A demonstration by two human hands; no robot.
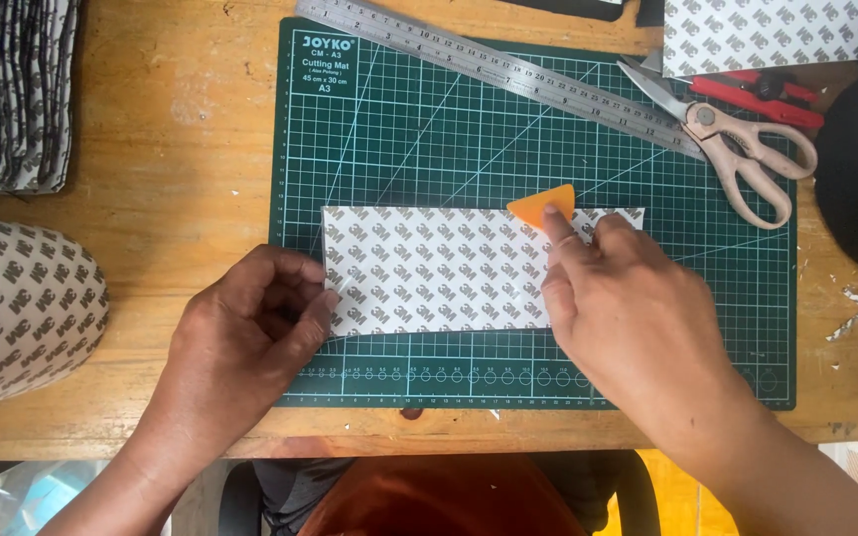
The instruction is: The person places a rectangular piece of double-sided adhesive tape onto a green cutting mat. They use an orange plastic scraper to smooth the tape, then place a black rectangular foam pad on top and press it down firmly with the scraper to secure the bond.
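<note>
A rectangular patterned sheet [439,270] is laid flat on the green cutting mat [369,129]. Its left edge is pinched by the curled fingers of the left hand [250,333]. An orange triangular scraper [543,205] is pressed onto the sheet's upper edge by the right hand [618,298], fingers closed together. A steel ruler [499,69] and scissors [737,139] are placed well apart beyond the sheet; stacked patterned pieces [12,89] are kept at the far left.

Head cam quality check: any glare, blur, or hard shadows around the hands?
Head view: even, soft light; sharp on the left hand, right hand and printed sheet; mild sheen on the steel ruler; faint shadows under the hands; frame's bottom edge out of focus.
</note>
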